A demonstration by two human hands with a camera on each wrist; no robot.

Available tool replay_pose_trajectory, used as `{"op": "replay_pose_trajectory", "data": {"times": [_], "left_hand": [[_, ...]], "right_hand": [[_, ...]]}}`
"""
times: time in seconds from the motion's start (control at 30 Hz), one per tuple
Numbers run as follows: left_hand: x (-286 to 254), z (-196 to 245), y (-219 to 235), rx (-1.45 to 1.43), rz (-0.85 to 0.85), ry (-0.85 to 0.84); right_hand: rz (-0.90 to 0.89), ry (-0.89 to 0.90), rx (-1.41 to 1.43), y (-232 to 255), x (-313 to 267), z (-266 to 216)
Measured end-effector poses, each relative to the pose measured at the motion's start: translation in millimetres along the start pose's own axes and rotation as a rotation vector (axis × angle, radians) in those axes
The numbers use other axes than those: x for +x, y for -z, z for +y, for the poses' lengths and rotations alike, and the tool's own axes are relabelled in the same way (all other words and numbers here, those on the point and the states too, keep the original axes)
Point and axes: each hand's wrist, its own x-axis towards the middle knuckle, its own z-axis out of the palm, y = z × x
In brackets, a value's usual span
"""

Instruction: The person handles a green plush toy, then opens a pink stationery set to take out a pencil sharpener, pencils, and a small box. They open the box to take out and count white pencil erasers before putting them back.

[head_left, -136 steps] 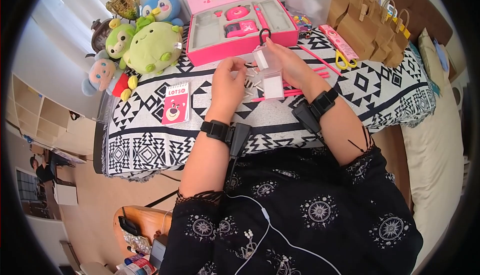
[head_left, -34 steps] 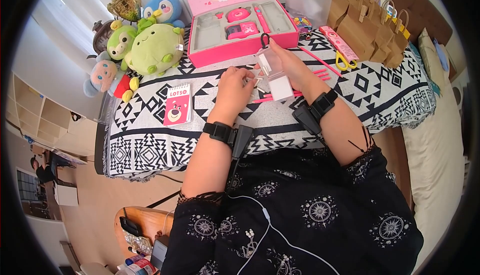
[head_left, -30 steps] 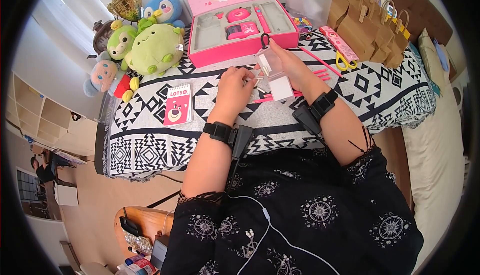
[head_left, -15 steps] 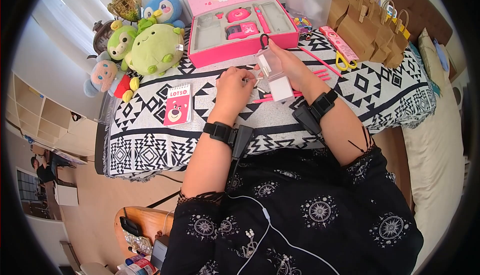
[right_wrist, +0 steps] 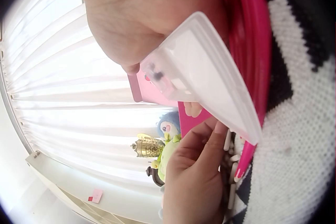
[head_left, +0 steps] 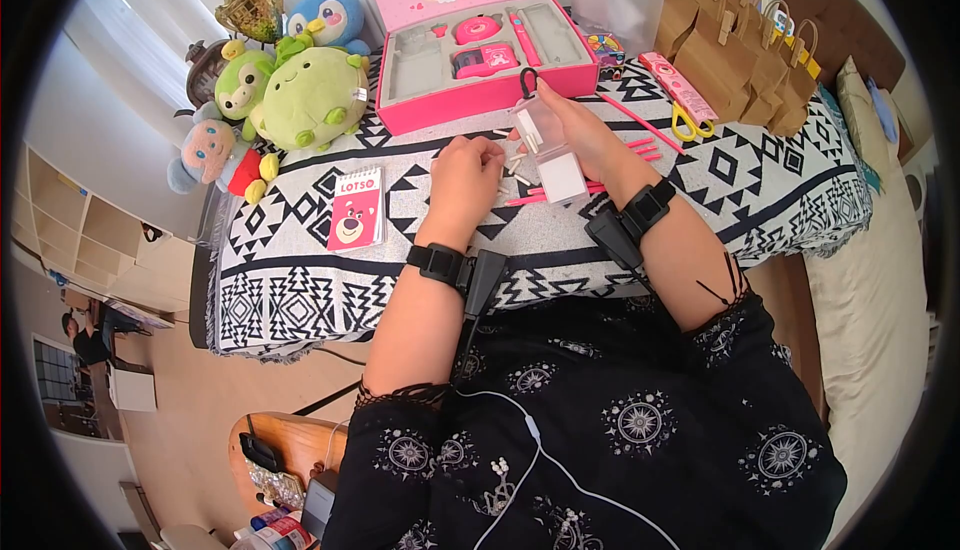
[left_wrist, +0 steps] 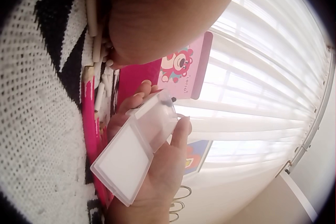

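My right hand (head_left: 585, 140) holds a clear hinged plastic case (head_left: 563, 178), its lid swung back on a black loop. One half has a white insert (left_wrist: 123, 161), and short white sticks show in the other half. My left hand (head_left: 465, 180) is low over the patterned cloth, just left of the case. Its thumb and fingertips come together among several small white sticks (head_left: 516, 163), and in the left wrist view white stick ends (left_wrist: 109, 63) show right at the fingertips. More sticks (left_wrist: 92, 16) lie on the cloth beside them. The left palm is hidden.
Pink pencils (head_left: 640, 148) lie under and right of the case. Behind is an open pink gift box (head_left: 480, 107). A LOTSO notepad (head_left: 355, 215) and plush toys (head_left: 310, 100) stand left; yellow scissors (head_left: 690, 122), a pink packet (head_left: 677, 87) and brown paper bags (head_left: 740, 60) stand right.
Since the oldest frame, the case in my right hand has tilted and white sticks show in it. In the last half second my left hand shifted slightly left, its fingers drawing together.
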Motion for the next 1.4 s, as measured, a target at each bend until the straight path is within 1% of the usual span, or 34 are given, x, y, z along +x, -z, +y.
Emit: {"op": "replay_pose_trajectory", "data": {"times": [0.27,0.33,0.37,0.43,0.47,0.53,0.57,0.63,0.67,0.73,0.77,0.83,0.87,0.93,1.03,1.17,1.37,1.4], "left_hand": [[1,-1,0,0.006,0.011,-0.008],[1,1,0,-0.04,0.07,-0.012],[2,2,0,-0.04,0.07,-0.012],[4,5,1,-0.086,0.193,-0.08],[4,6,3,-0.086,0.192,-0.08],[4,8,7,-0.041,0.264,-0.135],[5,9,7,-0.041,0.264,-0.135],[6,11,7,-0.249,0.299,-0.109],[5,13,8,-0.25,0.299,-0.108],[3,16,8,-0.367,0.304,-0.084],[3,16,9,-0.367,0.304,-0.084],[2,15,9,-0.411,0.21,-0.127],[1,18,10,-0.411,0.21,-0.127],[-1,24,12,-0.467,0.097,-0.088],[0,19,9,-0.444,0.077,-0.111],[-1,22,10,-0.4,0.067,-0.154],[1,22,9,-0.329,0.119,-0.237],[1,25,11,-0.324,0.149,-0.254]], "right_hand": [[-0.001,-0.008,-0.001,1,0,1],[0.006,-0.018,0.002,1,1,1],[0.005,-0.018,0.002,1,0,0],[-0.006,-0.027,-0.005,1,0,-1],[-0.005,-0.027,-0.005,1,-1,-1],[-0.03,-0.011,-0.003,0,-2,-2],[-0.03,-0.011,-0.003,-1,-3,-2],[-0.052,-0.022,0.017,-4,-4,-2],[-0.052,-0.022,0.017,-5,-5,-2],[-0.144,-0.061,0.038,-8,-7,-3],[-0.144,-0.061,0.038,-7,-7,-2],[-0.197,-0.09,0.032,-4,-6,1],[-0.197,-0.09,0.032,-2,-4,4],[-0.22,-0.096,0.017,2,1,10],[-0.243,-0.111,0.022,-1,-4,6],[-0.269,-0.122,0.006,-1,-5,4],[-0.225,-0.099,0.003,-2,-4,6],[-0.228,-0.093,0.007,-2,-4,6]]}}
